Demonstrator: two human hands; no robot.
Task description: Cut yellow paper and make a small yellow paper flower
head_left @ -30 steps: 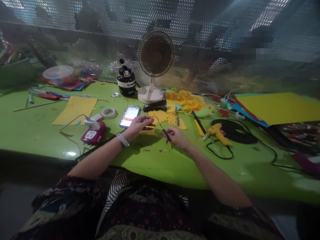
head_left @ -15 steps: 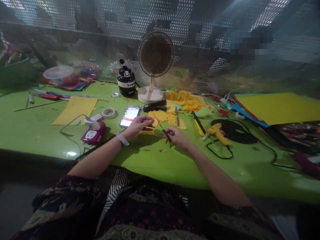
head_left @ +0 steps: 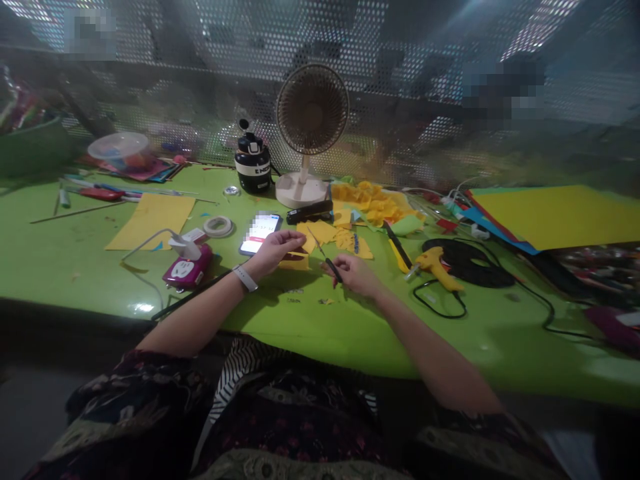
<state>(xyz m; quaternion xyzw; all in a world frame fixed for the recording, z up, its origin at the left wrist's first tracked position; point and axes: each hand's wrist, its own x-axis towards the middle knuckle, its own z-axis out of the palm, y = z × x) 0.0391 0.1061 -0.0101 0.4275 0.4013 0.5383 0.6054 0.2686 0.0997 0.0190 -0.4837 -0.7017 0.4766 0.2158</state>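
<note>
My right hand (head_left: 353, 273) is closed round the black handle of a pair of scissors (head_left: 333, 268), whose thin blades point up and left. Thumb and fingers of my left hand (head_left: 280, 248) are pinched together just left of the blade tips; what they hold, if anything, is too small to make out. Under those fingers shows a small piece of yellow paper (head_left: 295, 263). Beyond the blades lie cut yellow paper pieces (head_left: 345, 239), some with fringed edges. A lit phone (head_left: 253, 244) is partly behind my left hand.
A white fan (head_left: 303, 190) and a black bottle (head_left: 253, 170) stand at the back. Right of my hands are a cutter knife (head_left: 397, 247) and a yellow glue gun (head_left: 436, 265) with its cord. Leftward lie a tape roll (head_left: 218, 227), a purple power adapter (head_left: 187, 270) and yellow paper (head_left: 153, 223).
Both hands stay almost in place. The scissors have shifted very slightly, with the blade tips still beside my left fingertips.
</note>
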